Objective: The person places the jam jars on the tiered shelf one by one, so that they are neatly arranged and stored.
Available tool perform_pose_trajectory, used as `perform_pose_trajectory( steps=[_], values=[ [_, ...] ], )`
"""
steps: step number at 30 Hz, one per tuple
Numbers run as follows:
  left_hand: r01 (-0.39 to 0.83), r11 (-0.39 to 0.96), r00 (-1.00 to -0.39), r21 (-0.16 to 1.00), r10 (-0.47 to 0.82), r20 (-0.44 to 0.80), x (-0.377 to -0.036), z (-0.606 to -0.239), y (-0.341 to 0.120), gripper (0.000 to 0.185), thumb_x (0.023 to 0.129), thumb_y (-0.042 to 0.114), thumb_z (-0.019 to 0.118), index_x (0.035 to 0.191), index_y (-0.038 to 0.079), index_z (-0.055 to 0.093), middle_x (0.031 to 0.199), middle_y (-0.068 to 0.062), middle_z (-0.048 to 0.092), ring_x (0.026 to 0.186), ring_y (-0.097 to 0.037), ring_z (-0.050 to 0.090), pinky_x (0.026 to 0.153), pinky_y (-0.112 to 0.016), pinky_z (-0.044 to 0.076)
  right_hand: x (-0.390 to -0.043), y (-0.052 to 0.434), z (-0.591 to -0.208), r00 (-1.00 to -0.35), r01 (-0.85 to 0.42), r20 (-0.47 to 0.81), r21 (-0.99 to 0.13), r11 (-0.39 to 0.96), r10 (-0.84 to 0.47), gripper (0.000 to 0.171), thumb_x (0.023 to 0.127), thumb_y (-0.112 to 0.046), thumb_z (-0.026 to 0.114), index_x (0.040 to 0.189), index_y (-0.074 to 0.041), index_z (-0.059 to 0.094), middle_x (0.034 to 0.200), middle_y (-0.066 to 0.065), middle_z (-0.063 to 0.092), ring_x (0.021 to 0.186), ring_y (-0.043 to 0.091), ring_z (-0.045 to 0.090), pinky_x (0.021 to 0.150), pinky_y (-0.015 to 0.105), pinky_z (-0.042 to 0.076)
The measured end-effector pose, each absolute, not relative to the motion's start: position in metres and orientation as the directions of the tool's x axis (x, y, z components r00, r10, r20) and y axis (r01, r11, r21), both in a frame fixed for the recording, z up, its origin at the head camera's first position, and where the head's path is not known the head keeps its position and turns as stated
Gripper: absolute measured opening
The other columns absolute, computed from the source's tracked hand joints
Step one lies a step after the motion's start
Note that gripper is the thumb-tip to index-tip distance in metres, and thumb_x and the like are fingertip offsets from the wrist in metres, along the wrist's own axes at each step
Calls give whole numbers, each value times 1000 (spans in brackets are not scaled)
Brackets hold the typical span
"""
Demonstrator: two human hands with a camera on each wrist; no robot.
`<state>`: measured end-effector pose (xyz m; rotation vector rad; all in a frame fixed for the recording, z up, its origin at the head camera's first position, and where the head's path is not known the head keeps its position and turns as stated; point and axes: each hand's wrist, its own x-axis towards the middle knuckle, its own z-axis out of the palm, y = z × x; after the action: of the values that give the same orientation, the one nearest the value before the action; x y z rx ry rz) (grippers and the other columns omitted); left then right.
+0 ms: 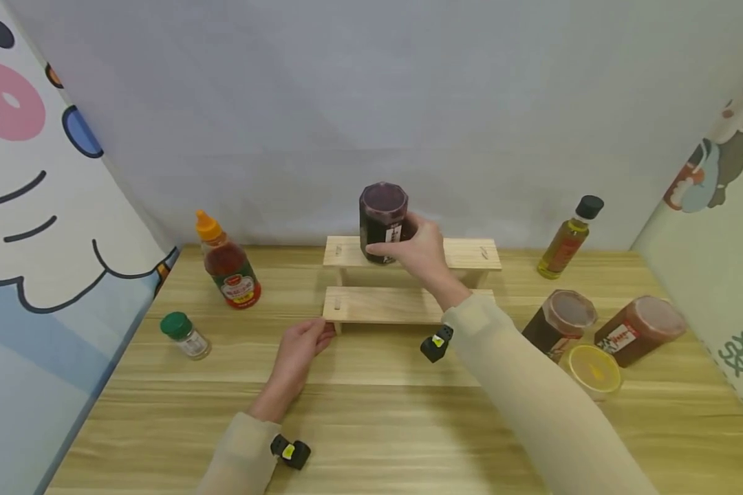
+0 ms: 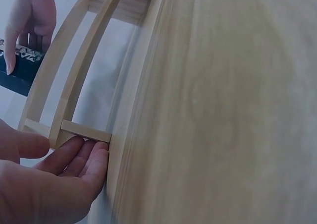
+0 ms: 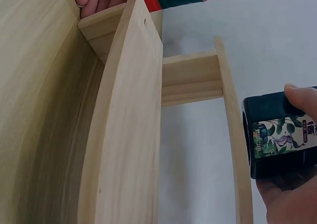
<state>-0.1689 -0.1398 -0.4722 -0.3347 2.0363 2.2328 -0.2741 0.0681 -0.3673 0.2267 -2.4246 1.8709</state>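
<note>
My right hand (image 1: 422, 251) grips a dark octagonal jar (image 1: 373, 223) at the upper tier of a two-step wooden rack (image 1: 384, 302). In the right wrist view the jar (image 3: 277, 135) has a label with leaves printed on it, and its base is at the upper board, with fingers and thumb on opposite sides. My left hand (image 1: 300, 347) holds the rack's lower left corner. The left wrist view shows its fingers (image 2: 81, 159) against the side leg, with the thumb near the lower board's end.
A red sauce bottle (image 1: 232, 271) with an orange cap and a green-capped spice jar (image 1: 187, 337) stand on the left. At right are an oil bottle (image 1: 563, 244), a dark jar (image 1: 557, 323), a reddish jar (image 1: 638, 333) and a yellow-lidded tub (image 1: 591, 371). Behind the table rises a pale wall (image 1: 378, 103).
</note>
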Motion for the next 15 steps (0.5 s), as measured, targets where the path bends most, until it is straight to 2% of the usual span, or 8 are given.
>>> perform_pose_trajectory(
  steps=[7, 15],
  values=[
    [-208, -101, -974, 973, -75, -216, -168, -473, -139, 36, 102, 11, 43, 122, -17, 52, 118, -28, 57, 110, -34, 55, 96, -37, 46, -276, 68, -369, -985, -166, 148, -948, 271, -86, 65, 63, -18, 91, 121, -11, 63, 108, 3, 66, 94, 19, 63, 78, 33, 55],
    [-207, -95, -974, 974, -73, -215, -167, -472, -140, 36, 102, 12, 44, 122, -18, 52, 119, -29, 56, 111, -35, 55, 97, -38, 45, -277, 64, -372, -985, -170, 151, -945, 281, -87, 68, 64, -19, 91, 124, -11, 61, 111, 3, 65, 97, 19, 61, 80, 34, 54]
  ],
)
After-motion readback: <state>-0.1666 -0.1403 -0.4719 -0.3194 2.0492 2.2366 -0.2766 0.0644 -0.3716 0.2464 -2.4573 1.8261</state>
